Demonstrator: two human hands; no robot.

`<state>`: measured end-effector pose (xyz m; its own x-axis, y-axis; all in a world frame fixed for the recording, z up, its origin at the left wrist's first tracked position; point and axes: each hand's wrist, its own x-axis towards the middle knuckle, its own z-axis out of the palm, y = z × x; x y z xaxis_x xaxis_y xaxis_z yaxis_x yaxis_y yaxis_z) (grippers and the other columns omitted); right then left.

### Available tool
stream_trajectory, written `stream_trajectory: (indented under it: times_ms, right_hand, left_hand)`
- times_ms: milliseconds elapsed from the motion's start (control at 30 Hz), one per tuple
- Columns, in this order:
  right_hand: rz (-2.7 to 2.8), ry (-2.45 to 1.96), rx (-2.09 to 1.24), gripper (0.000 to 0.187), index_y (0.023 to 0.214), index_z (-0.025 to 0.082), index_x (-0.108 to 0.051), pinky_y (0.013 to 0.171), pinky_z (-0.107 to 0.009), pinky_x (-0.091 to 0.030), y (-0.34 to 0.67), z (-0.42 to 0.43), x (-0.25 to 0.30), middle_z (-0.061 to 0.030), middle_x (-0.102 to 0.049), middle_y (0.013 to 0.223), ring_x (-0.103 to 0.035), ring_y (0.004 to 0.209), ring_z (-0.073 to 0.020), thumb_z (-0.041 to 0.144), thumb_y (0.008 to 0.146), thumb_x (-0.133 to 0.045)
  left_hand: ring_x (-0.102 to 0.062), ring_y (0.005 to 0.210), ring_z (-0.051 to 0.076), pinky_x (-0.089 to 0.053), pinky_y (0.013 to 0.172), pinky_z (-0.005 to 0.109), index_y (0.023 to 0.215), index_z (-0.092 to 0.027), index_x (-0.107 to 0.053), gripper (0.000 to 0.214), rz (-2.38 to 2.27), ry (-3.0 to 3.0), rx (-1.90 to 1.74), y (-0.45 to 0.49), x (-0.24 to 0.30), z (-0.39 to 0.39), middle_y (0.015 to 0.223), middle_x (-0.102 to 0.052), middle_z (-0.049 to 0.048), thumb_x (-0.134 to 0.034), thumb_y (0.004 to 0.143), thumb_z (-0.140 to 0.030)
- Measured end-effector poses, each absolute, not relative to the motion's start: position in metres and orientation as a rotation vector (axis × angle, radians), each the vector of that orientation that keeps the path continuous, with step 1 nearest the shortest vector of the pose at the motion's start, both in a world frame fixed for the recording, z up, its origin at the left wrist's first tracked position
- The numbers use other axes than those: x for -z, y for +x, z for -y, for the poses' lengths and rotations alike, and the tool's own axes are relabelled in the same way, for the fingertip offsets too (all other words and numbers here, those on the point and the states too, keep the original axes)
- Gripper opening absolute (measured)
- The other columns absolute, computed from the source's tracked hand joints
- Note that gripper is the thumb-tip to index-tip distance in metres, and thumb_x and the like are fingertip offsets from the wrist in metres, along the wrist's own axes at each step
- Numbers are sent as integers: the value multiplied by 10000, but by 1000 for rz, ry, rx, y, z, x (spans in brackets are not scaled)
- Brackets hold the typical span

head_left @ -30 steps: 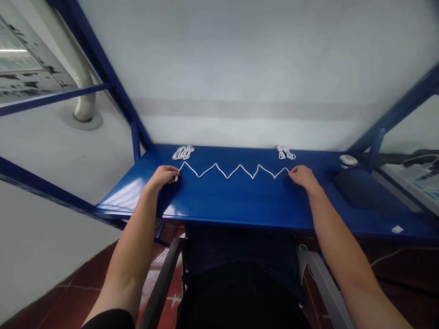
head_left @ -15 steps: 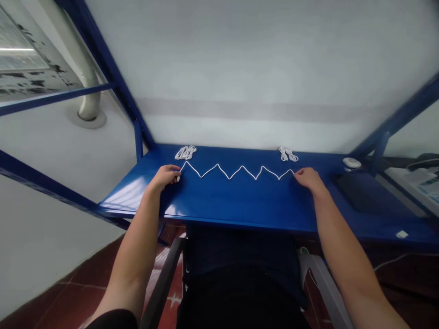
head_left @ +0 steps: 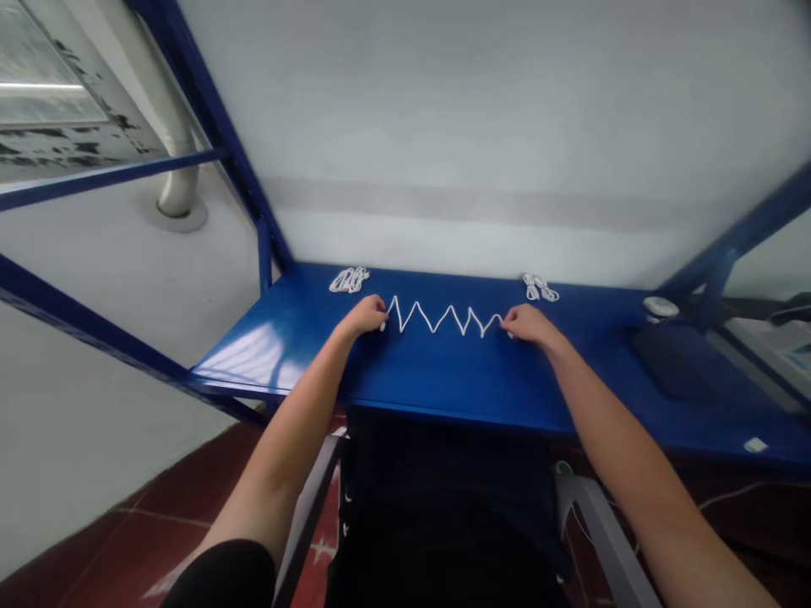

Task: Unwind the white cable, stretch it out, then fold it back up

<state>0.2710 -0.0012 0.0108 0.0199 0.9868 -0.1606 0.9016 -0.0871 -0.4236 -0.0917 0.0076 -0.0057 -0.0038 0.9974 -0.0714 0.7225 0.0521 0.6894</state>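
A thin white cable [head_left: 432,330] runs in a tight zigzag between my two hands, just over or on the blue table [head_left: 437,376]; which of these I cannot tell. My left hand [head_left: 369,314] pinches its left end, and a small white connector peeks out below the fingers. At the other end my right hand [head_left: 525,323] is closed on the cable, with a bit of white showing under the fingertips. Behind my left hand lies a coiled white cable bundle [head_left: 349,279]. Another white bundle [head_left: 540,287] rests behind my right hand.
A round white object [head_left: 660,308] and a dark flat pad [head_left: 675,361] are at the table's right. A small white piece [head_left: 755,445] lies near the front right edge. Blue frame posts [head_left: 244,181] rise at both sides, before a pale wall [head_left: 469,127].
Both hands have moved inward, toward each other, still holding the cable ends. The zigzag has become narrower with steeper folds. The view has shifted slightly.
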Motion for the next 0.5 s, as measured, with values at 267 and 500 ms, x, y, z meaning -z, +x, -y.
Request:
stream_trajectory:
  times_ms: [267, 500]
  right_hand:
    - [2066, -1931, -825, 145, 567, 158, -627, 447, -198, -418, 203, -1, -15, -44, -662, 530, -557, 403, -110, 178, 712, -623]
    - [1964, -1855, -909, 239, 528, 142, -626, 415, -186, -389, 178, 4, -13, -35, -624, 484, -514, 366, -85, 230, 750, -639]
  left_hand:
    - [-576, 557, 138, -391, 503, 220, 861, -117, -692, 230, -1483, 1989, -452, 2, 6, -22, 662, -672, 36, -587, 656, -121]
    - [-604, 629, 149, -409, 544, 222, 865, -130, -713, 229, -1413, 2033, -510, 23, 8, -18, 723, -700, 46, -579, 686, -178]
